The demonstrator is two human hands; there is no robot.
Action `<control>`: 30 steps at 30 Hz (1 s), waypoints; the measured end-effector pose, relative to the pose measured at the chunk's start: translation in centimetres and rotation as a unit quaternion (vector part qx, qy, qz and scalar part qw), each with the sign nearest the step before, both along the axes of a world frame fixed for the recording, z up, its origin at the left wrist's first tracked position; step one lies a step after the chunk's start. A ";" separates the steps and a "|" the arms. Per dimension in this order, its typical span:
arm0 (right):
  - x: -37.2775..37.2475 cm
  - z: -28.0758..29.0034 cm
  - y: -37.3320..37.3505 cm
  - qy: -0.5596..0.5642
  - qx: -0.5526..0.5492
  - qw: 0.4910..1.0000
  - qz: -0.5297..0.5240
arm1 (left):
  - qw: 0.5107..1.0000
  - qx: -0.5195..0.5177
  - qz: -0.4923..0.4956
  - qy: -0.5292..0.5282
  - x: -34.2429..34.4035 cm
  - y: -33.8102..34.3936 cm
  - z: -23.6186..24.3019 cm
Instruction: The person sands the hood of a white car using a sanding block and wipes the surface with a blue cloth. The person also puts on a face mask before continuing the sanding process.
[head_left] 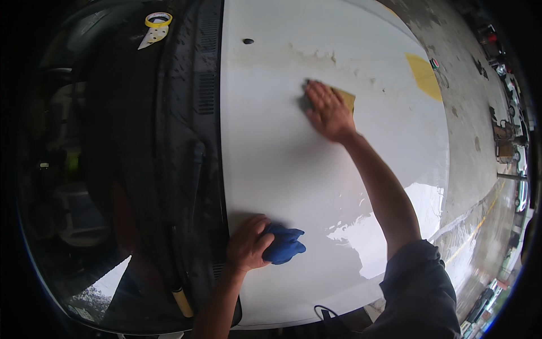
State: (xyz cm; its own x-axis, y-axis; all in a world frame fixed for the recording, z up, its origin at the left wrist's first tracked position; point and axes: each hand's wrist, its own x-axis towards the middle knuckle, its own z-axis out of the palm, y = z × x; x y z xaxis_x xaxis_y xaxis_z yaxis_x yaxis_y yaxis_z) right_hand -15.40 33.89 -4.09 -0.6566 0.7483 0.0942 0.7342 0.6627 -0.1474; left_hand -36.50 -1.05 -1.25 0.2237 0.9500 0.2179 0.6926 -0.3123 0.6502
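Observation:
My left hand (248, 243) is closed around a bunched blue cloth (284, 244) near the rear edge of a white car hood (282, 175). Farther out, my right hand (327, 110) presses flat on the hood over a yellow-brown sheet of sandpaper (345, 100). Part of the sheet shows past the hand on its right side; the rest is hidden under the palm and fingers. Greyish, dusty residue (305, 56) streaks the hood beyond that hand.
On the dark windshield (118, 141) lie a yellow tape roll (158, 20) and a white piece with holes (153, 37). A wooden-looking handle (182, 303) rests by the wiper. A yellow patch (424, 76) marks the hood's front edge. Concrete floor (468, 113) lies to the right.

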 end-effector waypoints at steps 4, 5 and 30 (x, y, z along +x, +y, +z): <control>-0.7 -0.1 -4.3 -0.009 -0.068 0.998 -0.016 | 0.999 -0.020 0.012 0.024 -0.1 -0.4 0.3; 0.3 0.4 -10.0 -0.106 -0.065 0.992 0.029 | 1.000 -0.017 0.014 0.017 -0.4 -0.8 0.4; 12.2 -0.1 0.5 0.006 0.013 0.992 -0.129 | 0.999 0.011 -0.014 0.034 1.3 0.2 -0.8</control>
